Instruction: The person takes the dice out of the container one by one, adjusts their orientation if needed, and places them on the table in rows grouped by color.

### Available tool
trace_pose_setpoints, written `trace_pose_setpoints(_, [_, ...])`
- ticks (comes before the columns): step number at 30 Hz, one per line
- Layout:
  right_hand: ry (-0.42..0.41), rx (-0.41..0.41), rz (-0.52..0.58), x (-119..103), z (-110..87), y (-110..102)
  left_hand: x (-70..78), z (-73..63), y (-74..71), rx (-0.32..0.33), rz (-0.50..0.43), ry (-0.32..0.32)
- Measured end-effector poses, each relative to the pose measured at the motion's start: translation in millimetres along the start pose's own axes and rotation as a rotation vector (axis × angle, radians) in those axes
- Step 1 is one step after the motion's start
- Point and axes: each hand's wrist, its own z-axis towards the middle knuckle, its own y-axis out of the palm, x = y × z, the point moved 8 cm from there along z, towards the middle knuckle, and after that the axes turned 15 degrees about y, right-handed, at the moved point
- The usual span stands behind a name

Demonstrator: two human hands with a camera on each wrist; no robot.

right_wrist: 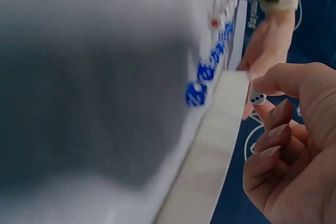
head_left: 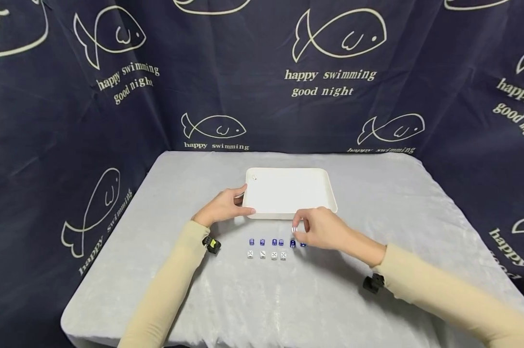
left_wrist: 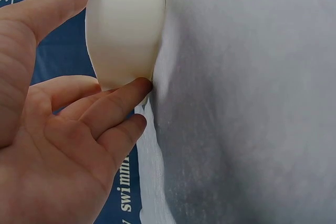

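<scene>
A shallow white tray (head_left: 288,193) lies on the table, with one white die (head_left: 254,177) in its far left corner. My left hand (head_left: 221,207) holds the tray's left end, thumb at the front corner and fingers along the side. Between thumb and fingertips, my right hand (head_left: 322,228) pinches a white die (right_wrist: 258,97) with dark pips, just in front of the tray's front wall. Below that hand runs a row of several blue dice (head_left: 262,242), its right end partly covered by the fingers. Nearer to me is a row of several white dice (head_left: 262,254).
A pale grey cloth (head_left: 227,299) covers the table. Dark blue curtains (head_left: 253,72) with white fish drawings and lettering hang behind and at both sides. Small black cameras sit on both wrists, at the beige sleeves (head_left: 175,275).
</scene>
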Motion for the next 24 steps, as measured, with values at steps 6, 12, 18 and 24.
trace_pose_setpoints(6, [-0.002,-0.063,0.028,-2,-26.0,14,1.9,0.1,-3.7,-0.007,0.001,0.008])
trace_pose_setpoints(12, [-0.016,-0.081,0.021,-3,-32.8,26,-2.8,-0.3,-5.0,-0.006,0.013,0.006])
trace_pose_setpoints(18, [-0.049,-0.059,0.002,-3,-34.9,33,1.1,-1.2,-2.8,-0.012,-0.006,0.009])
trace_pose_setpoints(24, [-0.052,-0.033,-0.021,0,-38.4,38,1.2,-1.7,-0.4,-0.01,-0.012,-0.001])
